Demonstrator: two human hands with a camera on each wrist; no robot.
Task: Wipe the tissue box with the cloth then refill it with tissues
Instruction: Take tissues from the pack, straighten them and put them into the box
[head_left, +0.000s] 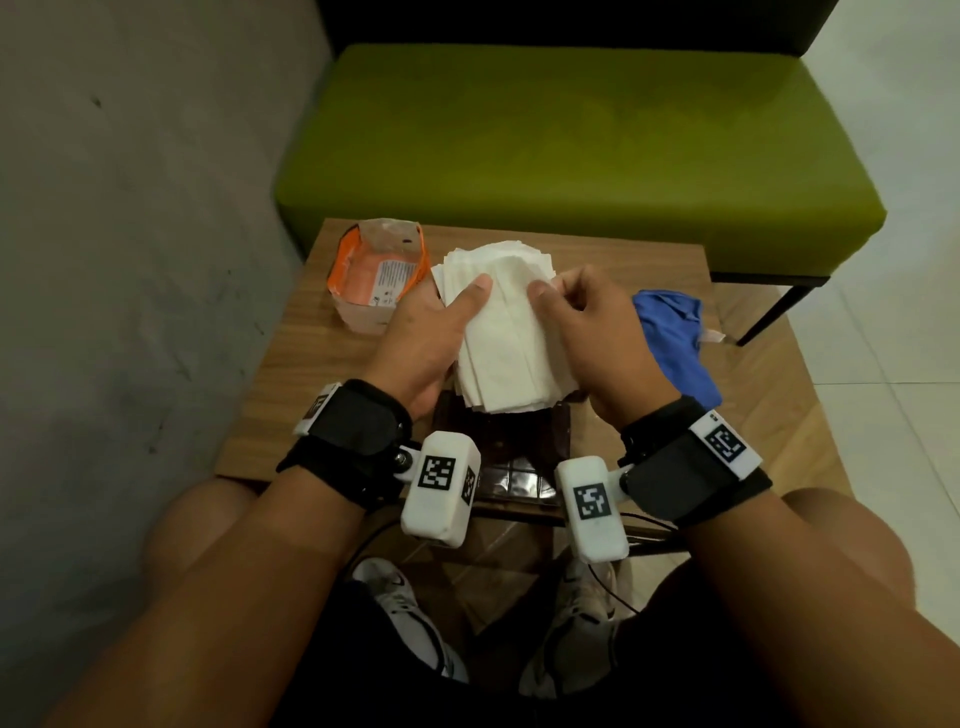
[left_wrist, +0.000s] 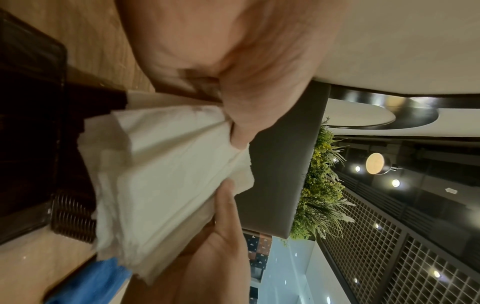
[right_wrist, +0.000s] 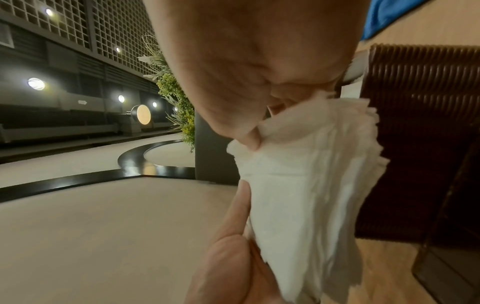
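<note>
**Both hands on the tissues, over the box**

Left hand (head_left: 426, 332) & right hand (head_left: 597, 332) both grip the white tissues (head_left: 511, 338), thumbs on top, fingers curled under the stack. Stack is held up off the surface (head_left: 291, 374), just above the dark box (head_left: 511, 457), which sits at the near edge btw the wrists. Blue cloth (head_left: 675, 338) lies crumpled on the surface to the right, near the right hand. Orange wrapper (head_left: 376, 275), torn open, sits far left by the left hand.
</note>
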